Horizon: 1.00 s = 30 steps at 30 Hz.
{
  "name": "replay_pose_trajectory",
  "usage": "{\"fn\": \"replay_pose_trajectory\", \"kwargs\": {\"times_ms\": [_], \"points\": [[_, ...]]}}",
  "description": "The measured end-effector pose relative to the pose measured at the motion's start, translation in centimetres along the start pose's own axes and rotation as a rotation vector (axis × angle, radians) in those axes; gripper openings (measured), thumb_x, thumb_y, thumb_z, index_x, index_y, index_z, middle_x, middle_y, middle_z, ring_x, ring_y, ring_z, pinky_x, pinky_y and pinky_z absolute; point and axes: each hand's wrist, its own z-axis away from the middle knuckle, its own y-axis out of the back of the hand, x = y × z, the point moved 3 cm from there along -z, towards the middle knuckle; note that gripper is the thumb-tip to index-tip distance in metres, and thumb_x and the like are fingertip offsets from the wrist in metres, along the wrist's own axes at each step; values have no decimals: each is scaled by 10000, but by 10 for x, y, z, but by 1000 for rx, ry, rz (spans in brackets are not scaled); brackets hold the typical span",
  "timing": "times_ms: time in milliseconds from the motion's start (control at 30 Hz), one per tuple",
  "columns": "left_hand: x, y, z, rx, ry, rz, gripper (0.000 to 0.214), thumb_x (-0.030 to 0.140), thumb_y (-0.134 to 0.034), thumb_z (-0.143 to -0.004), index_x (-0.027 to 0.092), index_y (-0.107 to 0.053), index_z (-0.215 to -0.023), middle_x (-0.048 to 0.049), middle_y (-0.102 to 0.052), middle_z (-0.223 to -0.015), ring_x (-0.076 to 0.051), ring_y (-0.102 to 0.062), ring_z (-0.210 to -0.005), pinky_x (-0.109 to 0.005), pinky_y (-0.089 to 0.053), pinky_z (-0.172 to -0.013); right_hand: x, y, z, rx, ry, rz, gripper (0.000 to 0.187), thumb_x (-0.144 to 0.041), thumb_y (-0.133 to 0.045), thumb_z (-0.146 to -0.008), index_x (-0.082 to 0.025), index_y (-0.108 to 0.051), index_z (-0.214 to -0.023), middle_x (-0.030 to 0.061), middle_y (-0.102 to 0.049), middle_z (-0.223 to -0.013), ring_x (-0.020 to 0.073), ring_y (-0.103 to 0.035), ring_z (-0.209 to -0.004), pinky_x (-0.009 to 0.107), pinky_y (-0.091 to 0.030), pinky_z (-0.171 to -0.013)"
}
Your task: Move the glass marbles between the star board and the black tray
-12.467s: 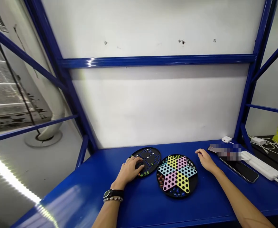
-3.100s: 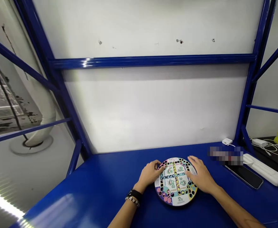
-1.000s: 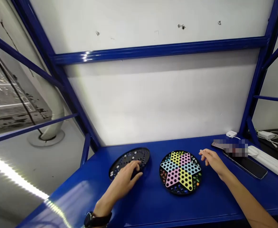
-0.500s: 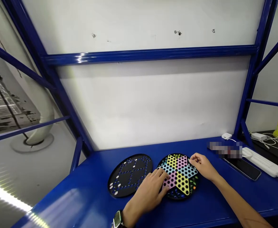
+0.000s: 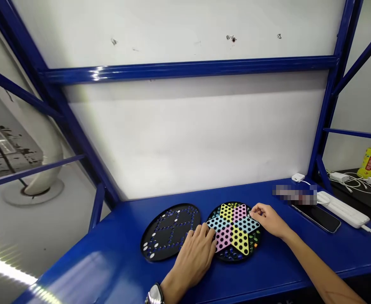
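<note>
On the blue table (image 5: pixel 109 249), near the middle: the star board (image 5: pixel 232 228), flat and open. Around the star, small bits in dark gaps: blue bits (image 5: pixel 231 254) at the bottom, one orange bit (image 5: pixel 255 245) at the lower right. Three seconds ago, a white printed top in this spot; now the star showing. Just to the left, the black lid (image 5: pixel 165 233), with white spots in some holes; one second ago, tilted under the left hand, now flat.

At the star's upper right edge, the right hand (image 5: pixel 269 221), thumb and finger close together, much as half a second ago. Cannot tell if pinching a bit or not. At the star's left edge, the left hand (image 5: pixel 196 253), palm down, fingers loose and a little apart; half a second ago, farther over the star. Cannot tell if touching the board.

Wide stretch of tabletop left of the lid, out to the slanting edge. In front of the board, a shorter stretch, then the front edge. Behind, a strip, then the white wall (image 5: pixel 192 139). Past the right hand, the phone (image 5: pixel 317 218) and the white power strip (image 5: pixel 344 210).
</note>
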Motion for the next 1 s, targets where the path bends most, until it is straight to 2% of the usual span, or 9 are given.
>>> {"fn": "replay_pose_trajectory", "kwargs": {"times_ms": [300,467,633,1000], "points": [[-7,-6,-7,6,-87,92,362,247,-213,-1009,202,-572,-1018,-78,-590,-1018,-211,-541,-927,-355,-409,-800,-2,5,3,9,23,-4,281,-461,-559,-857,-195,-651,-846,34,-636,-831,173,-560,-770,288,-447,-693],[-9,-13,-9,-61,-115,140,401,291,-182,-1027,213,-568,-950,-44,-607,-974,-168,-562,-792,-308,-393,-695,-6,6,6,16,10,-5,291,-472,-568,-850,-193,-651,-837,34,-641,-822,176,-569,-771,290,-455,-699],[-10,-14,-10,-73,-101,176,443,342,-171,-1038,214,-563,-878,-15,-639,-882,-151,-587,-717,-290,-365,-644,-5,6,7,12,12,3,292,-470,-563,-853,-191,-647,-837,32,-632,-814,177,-566,-770,299,-459,-713],[-15,-30,-7,-52,-162,138,389,351,-335,-1003,200,-542,-710,0,-649,-693,-133,-553,-582,-292,-270,-566,-9,11,10,14,26,29,292,-471,-553,-857,-196,-645,-821,40,-643,-827,191,-579,-793,311,-463,-734]]}}
